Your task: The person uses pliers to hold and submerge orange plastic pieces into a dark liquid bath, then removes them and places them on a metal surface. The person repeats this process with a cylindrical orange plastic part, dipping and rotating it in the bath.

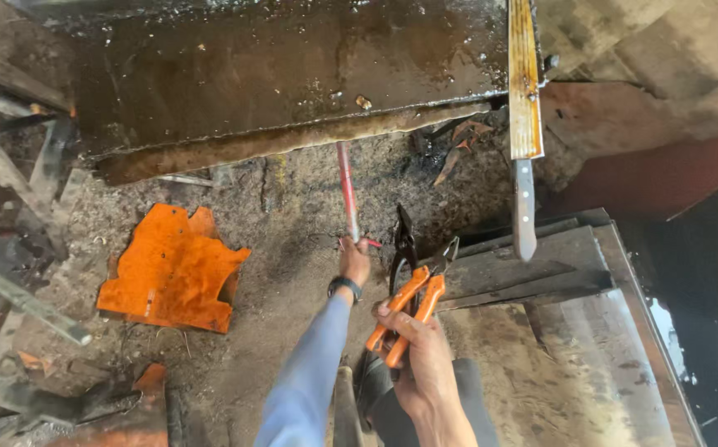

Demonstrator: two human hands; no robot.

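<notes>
The left hand (354, 259) is reaching forward at full stretch, a watch showing at its wrist and a grey-blue sleeve trailing back toward the camera, and its fingers are closing round the near end of a thin red rod (347, 190). The rod is standing nearly upright in the view, running away from the hand toward the rusty edge of a big dark metal sheet (292, 74) that is spanning the top of the scene. The right hand (425, 372) is staying nearer the body, just beside and a little behind the left, and it is gripping the orange handles of a pair of tin snips (408, 285), fingers wrapped round them; the black blades are pointing forward and gaping open, their tips lying close to the right of the left hand and the rod's near end without touching either. On the dirt floor well to the left of both hands an orange, rust-coloured scrap of cut sheet metal (172, 273) is lying flat. To the right, a long flat wooden-coloured bar (524, 83) with a grey metal end is hanging down over a stack of dark boards (541, 265).
</notes>
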